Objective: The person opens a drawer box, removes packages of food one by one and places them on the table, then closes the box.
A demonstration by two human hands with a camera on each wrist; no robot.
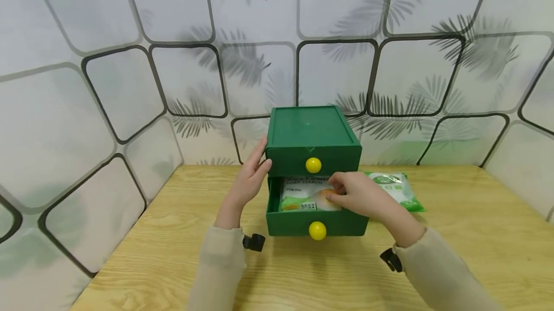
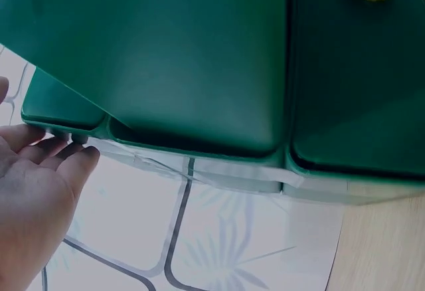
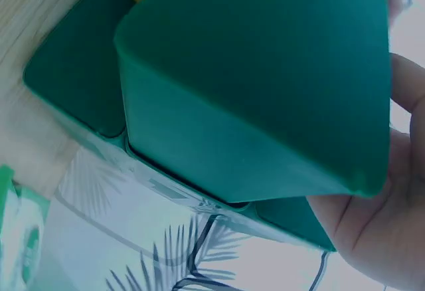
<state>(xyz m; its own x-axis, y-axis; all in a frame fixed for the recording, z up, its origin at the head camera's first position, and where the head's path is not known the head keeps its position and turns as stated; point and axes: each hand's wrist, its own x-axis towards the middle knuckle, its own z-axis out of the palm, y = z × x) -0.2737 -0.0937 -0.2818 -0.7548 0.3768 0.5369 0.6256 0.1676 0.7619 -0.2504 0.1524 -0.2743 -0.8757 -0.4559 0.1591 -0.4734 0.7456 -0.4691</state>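
Note:
A green drawer cabinet (image 1: 309, 126) with yellow knobs stands on the wooden table. Its middle drawer (image 1: 287, 224) is pulled out toward me, and a white and green bag of corn starch (image 1: 303, 194) lies inside. My right hand (image 1: 359, 193) reaches over the drawer's right side and pinches the bag at its right part with bent fingers and thumb. My left hand (image 1: 251, 179) rests against the cabinet's left side, fingers extended along it near the top drawer. In the left wrist view its fingertips (image 2: 83, 161) meet the cabinet's edge.
Right of the cabinet, a second white and green bag (image 1: 396, 188) lies on the table (image 1: 459, 234). The bottom drawer (image 2: 362, 85) is closed. A patterned wall covering (image 1: 259, 75) encloses the back and sides.

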